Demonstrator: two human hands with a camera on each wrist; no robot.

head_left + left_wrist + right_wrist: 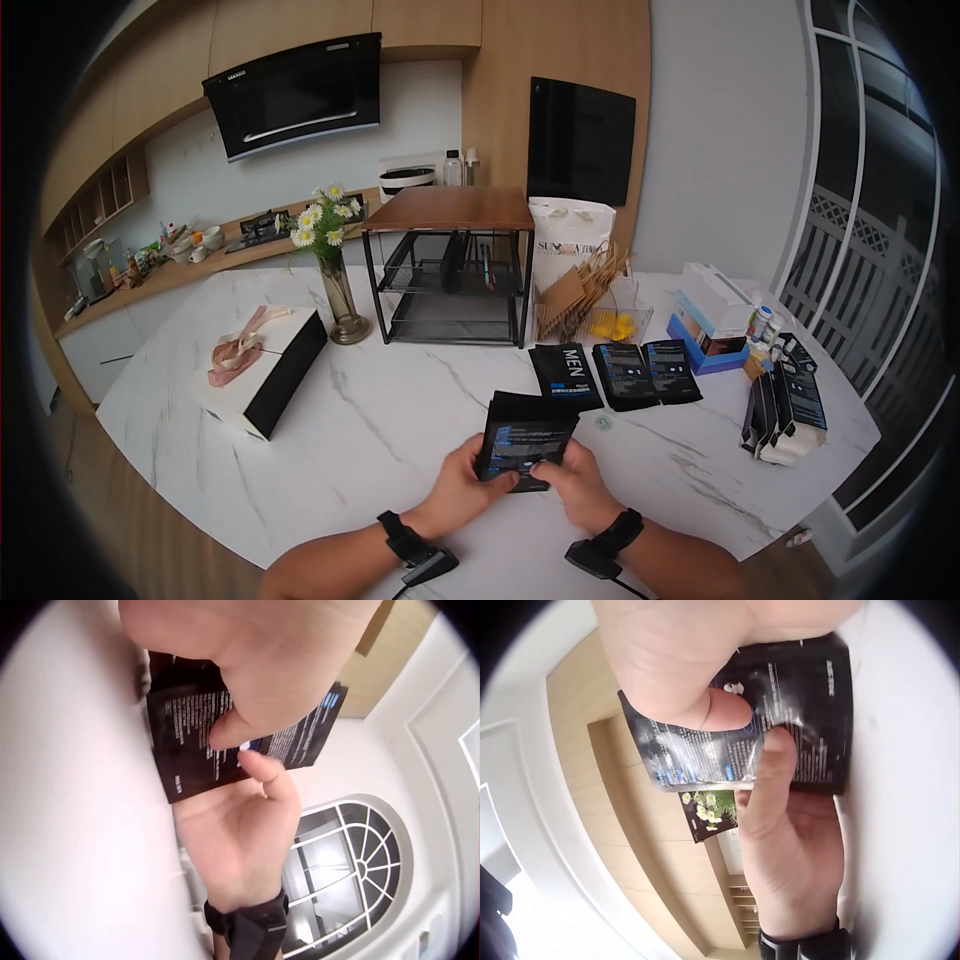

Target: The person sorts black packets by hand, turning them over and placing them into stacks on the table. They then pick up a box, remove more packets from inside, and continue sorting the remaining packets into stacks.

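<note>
Both hands hold a stack of flat black sachets [525, 440] with white and blue print, upright over the table's front. My left hand [458, 497] grips the left side and my right hand [582, 488] the right side, with both thumbs lying across the front face. In the left wrist view the thumb of the right hand [244, 829] presses near the printed middle; most fingers are hidden behind the stack. Just beyond lie a black sachet pile marked MEN [565, 372] and two more piles, a left one [622, 376] and a right one [670, 370].
More black packets stand in a white holder [790, 430] at the right. Behind are a blue and white box [710, 320], a clear organizer [625, 322], a wood-topped rack [450, 215] and a flower vase [343, 300]. A white box with a ribbon [255, 380] sits left on the marble-patterned table [350, 450].
</note>
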